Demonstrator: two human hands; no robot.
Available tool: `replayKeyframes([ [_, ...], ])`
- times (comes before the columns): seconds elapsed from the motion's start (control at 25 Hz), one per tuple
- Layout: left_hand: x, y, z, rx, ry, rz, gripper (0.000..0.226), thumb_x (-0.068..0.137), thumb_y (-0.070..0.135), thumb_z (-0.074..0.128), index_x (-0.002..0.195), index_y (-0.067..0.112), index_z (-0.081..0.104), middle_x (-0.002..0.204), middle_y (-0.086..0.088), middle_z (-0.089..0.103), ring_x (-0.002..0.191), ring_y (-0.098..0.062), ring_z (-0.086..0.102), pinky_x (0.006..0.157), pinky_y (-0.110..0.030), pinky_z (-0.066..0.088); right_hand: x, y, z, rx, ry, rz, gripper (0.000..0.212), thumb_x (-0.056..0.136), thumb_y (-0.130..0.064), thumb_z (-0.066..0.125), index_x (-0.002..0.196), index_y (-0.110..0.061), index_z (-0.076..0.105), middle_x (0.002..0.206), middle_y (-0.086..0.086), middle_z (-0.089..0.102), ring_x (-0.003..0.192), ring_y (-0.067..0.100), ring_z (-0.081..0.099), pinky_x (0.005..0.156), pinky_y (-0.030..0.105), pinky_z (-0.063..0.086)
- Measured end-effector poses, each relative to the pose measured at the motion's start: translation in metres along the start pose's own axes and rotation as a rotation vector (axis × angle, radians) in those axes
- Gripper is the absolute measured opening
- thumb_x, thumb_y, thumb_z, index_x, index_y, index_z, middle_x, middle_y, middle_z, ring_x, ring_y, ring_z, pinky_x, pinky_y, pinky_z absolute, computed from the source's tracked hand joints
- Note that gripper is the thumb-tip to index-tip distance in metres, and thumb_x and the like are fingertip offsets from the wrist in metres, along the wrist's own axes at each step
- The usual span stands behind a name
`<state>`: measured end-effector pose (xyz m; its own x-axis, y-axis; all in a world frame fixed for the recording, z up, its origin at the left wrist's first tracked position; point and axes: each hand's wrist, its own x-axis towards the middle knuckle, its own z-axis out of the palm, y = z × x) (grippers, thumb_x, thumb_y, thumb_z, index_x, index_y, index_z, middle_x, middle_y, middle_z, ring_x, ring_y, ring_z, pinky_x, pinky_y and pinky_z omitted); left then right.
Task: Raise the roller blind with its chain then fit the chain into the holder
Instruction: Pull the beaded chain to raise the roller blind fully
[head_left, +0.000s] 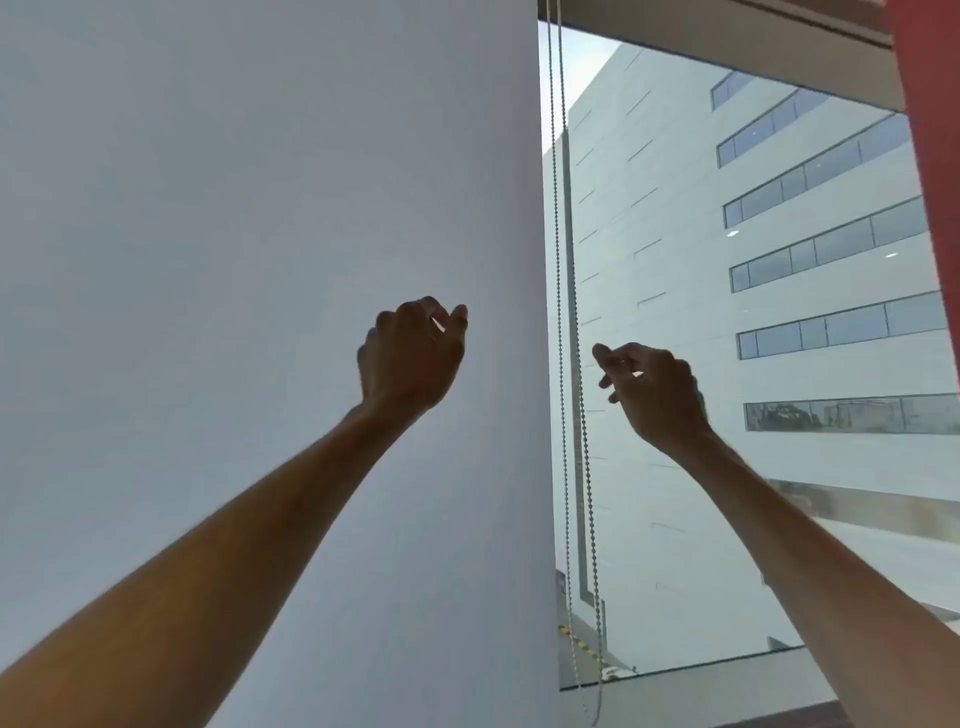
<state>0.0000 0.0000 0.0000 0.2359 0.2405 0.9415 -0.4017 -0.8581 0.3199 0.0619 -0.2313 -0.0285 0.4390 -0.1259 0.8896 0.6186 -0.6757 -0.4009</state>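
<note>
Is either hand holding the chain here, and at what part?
Nothing is held. The left hand is loosely curled in front of the wall; the right hand reaches beside the chain, fingers apart from it.

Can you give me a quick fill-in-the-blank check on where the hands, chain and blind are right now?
1. The bead chain hangs between the left hand and the ____ hand.
2. Neither hand is gripping the chain; both are ____ of anything.
3. The white roller blind lies behind the ____ hand.
4. Through the window glass a pale ____ with rows of windows is visible.

Missing words: right; empty; left; building
</note>
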Motion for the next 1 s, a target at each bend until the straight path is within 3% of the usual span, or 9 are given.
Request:
replayKeyframes([
  [0.08,-0.003,0.003,0.021,-0.091,-0.074,-0.035,0.034,0.093,0.048,0.05,0.09,0.021,0.07,0.079,0.003,0.074,0.079,-0.025,0.071,0.079,-0.038,0.053,0.004,0.007,0.013,0.155,-0.112,0.037,0.045,0.093,-0.059,0.045,0.101,-0.022,0.069,0.099,-0.003,0.076,0.093,0.024,0.072,0.087,0.041,0.053],
  [0.12,-0.003,0.004,0.034,-0.086,-0.083,-0.015,0.034,0.094,0.048,0.05,0.091,0.021,0.07,0.08,0.004,0.074,0.078,-0.023,0.071,0.079,-0.037,0.053,0.007,0.013,0.021,0.245,-0.133,0.006,0.042,0.095,-0.055,0.047,0.105,-0.02,0.068,0.101,-0.001,0.075,0.091,0.022,0.073,0.08,0.036,0.055],
  [0.24,0.003,0.017,0.067,-0.057,-0.07,0.052,0.036,0.097,0.049,0.047,0.098,0.021,0.07,0.088,0.003,0.076,0.084,-0.021,0.072,0.078,-0.034,0.051,0.017,0.018,0.038,0.476,-0.12,-0.064,0.031,0.097,-0.038,0.054,0.109,-0.012,0.068,0.093,0.005,0.076,0.07,0.008,0.073,0.055,0.013,0.047],
  [0.36,0.021,0.037,0.09,-0.141,-0.111,0.046,0.048,0.099,0.053,0.044,0.11,0.013,0.067,0.102,-0.005,0.076,0.091,-0.024,0.072,0.089,-0.04,0.054,0.026,0.023,0.042,0.621,-0.115,-0.148,0.021,0.096,-0.021,0.06,0.106,-0.005,0.07,0.078,0.003,0.075,0.056,0.002,0.069,0.05,0.006,0.043],
  [0.52,0.042,0.069,0.109,-0.415,-0.176,-0.103,0.039,0.099,0.046,0.052,0.098,0.01,0.066,0.094,-0.007,0.074,0.085,-0.019,0.072,0.085,-0.036,0.057,0.03,0.026,0.04,0.696,-0.155,-0.238,0.013,0.093,-0.017,0.064,0.098,-0.008,0.072,0.075,-0.003,0.074,0.056,0.001,0.068,0.051,0.005,0.044],
  [0.64,0.051,0.089,0.113,-0.764,-0.188,-0.288,0.018,0.099,0.023,0.059,0.086,0.012,0.064,0.085,-0.008,0.072,0.075,-0.017,0.07,0.065,-0.023,0.058,0.029,0.03,0.037,0.69,-0.219,-0.25,0.012,0.093,-0.019,0.064,0.093,-0.01,0.072,0.076,-0.005,0.074,0.059,0.002,0.07,0.051,0.004,0.045],
  [0.72,0.052,0.097,0.116,-0.915,-0.136,-0.368,0.018,0.099,0.012,0.058,0.083,0.011,0.066,0.072,-0.004,0.065,0.062,-0.013,0.062,0.055,-0.017,0.054,0.031,0.035,0.032,0.626,-0.287,-0.237,0.017,0.094,-0.024,0.062,0.092,-0.011,0.072,0.079,-0.004,0.075,0.063,0.005,0.072,0.052,0.004,0.045],
  [0.88,0.05,0.095,0.119,-0.96,-0.083,-0.398,0.025,0.102,0.014,0.053,0.084,0.015,0.069,0.063,0.001,0.048,0.05,-0.008,0.038,0.039,-0.014,0.035,0.056,0.033,0.017,0.552,-0.28,-0.166,0.025,0.099,-0.027,0.053,0.1,-0.01,0.071,0.087,-0.002,0.075,0.07,0.006,0.073,0.057,0.012,0.049],
  [1.0,0.048,0.086,0.119,-0.996,-0.088,-0.38,0.027,0.104,0.017,0.049,0.087,0.018,0.07,0.059,0.002,0.042,0.046,-0.008,0.033,0.037,-0.016,0.029,0.086,0.014,0.013,0.556,-0.225,-0.142,0.027,0.102,-0.024,0.047,0.109,-0.009,0.068,0.099,0.001,0.074,0.087,0.012,0.073,0.079,0.029,0.053],
])
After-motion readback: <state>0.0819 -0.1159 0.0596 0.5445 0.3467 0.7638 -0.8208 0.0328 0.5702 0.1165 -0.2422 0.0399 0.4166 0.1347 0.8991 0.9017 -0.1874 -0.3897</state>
